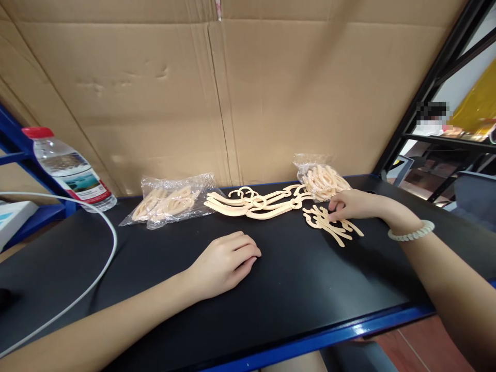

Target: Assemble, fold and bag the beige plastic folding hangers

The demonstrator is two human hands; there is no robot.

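My left hand (228, 263) rests palm down on the black table, its fingers loosely curled together; nothing shows in them. At the right, my right hand (349, 206), with a pale bead bracelet on the wrist, reaches over a small pile of beige plastic hanger pieces (321, 222). Its thumb and fingers pinch at one piece in that pile; the fingertips are partly hidden. Behind my hands lies a row of beige hangers (248, 206) with ring-like hooks. Just behind the right hand, a clear bag of curved beige pieces (323, 181) stands against the cardboard.
Another clear bag of beige pieces (170, 204) lies at the left back. A water bottle with a red cap (77, 170) leans at the far left. A white cable (110, 258) arcs across the left side. Cardboard (155, 103) walls the back; a black rack (418, 113) stands right.
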